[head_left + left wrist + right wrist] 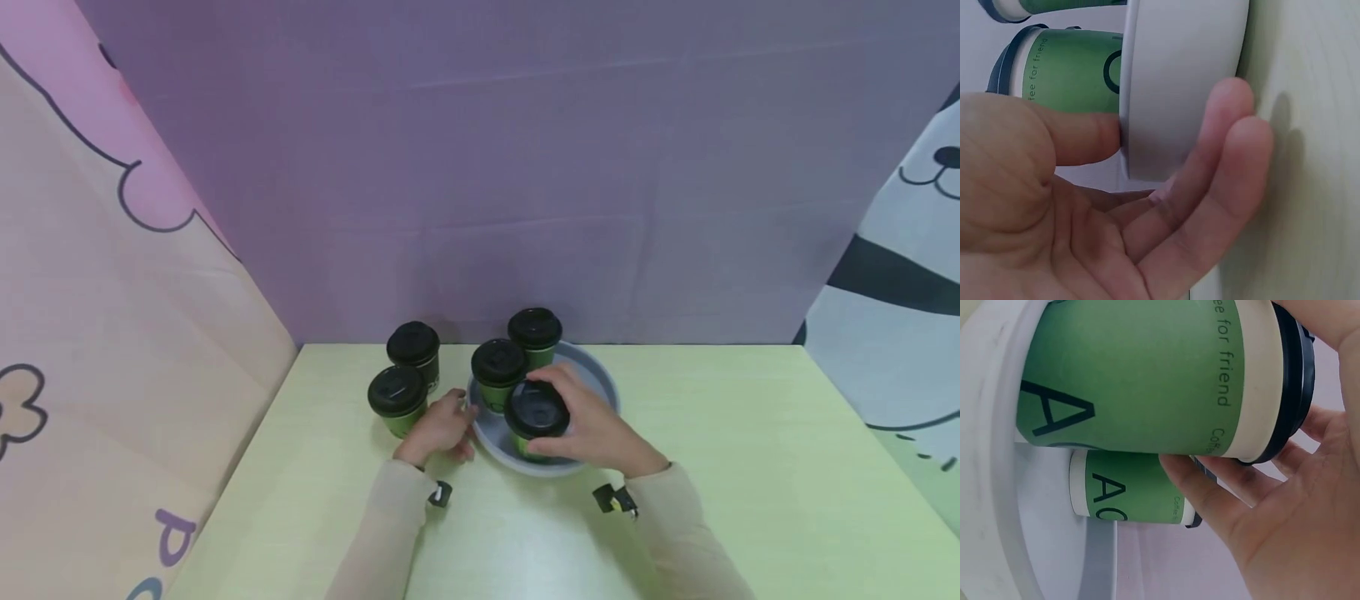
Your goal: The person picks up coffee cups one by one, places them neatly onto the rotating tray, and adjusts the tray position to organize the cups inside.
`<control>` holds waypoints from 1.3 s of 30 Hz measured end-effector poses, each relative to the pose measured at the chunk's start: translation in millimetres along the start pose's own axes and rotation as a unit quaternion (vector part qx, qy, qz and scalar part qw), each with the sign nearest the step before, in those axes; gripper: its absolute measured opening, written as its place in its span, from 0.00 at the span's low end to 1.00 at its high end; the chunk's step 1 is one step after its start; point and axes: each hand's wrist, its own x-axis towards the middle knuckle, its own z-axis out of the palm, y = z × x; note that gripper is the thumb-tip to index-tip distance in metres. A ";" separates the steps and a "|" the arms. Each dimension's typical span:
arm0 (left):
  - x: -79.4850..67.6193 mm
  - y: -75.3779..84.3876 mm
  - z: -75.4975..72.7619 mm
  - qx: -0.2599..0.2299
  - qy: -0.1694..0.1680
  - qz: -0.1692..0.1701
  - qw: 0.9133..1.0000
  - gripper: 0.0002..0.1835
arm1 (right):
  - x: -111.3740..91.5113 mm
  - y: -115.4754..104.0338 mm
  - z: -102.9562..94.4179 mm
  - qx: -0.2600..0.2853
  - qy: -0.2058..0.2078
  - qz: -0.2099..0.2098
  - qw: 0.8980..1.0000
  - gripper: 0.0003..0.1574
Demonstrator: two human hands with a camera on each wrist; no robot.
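My right hand (592,423) grips a green paper coffee cup (1135,375) with a black lid, thumb and fingers round its upper part. That cup is upright at the front of a round grey tray (551,469), its base overlapping the tray's wall in the right wrist view. Two more lidded cups, a nearer one (495,397) and a farther one (542,357), stand in the tray behind it. My left hand (444,429) holds the tray's left side. Its thumb (1088,139) is at the rim and its fingers (1244,156) curve along the outer wall near the tabletop.
Left of the tray, two lidded cups stand on the pale table (750,467), a front one (401,423) close to my left hand and a rear one (426,367). A purple cloth wall (480,167) rises behind the table, with printed panels at both sides.
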 end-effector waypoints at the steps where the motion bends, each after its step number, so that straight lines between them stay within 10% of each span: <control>1: 0.5 0.0 0.3 0.002 0.003 0.001 1.000 0.31 | 0.3 -0.2 0.8 -0.002 0.001 0.000 1.000 0.56; 25: -3.6 6.0 -2.7 0.078 -0.028 -0.009 0.996 0.34 | 1.3 -1.0 5.9 -0.009 -0.002 0.004 1.000 0.57; 39: -2.4 4.4 -0.8 0.037 -0.023 -0.007 0.999 0.32 | -4.5 28.9 -26.1 -0.029 0.104 0.019 0.994 0.23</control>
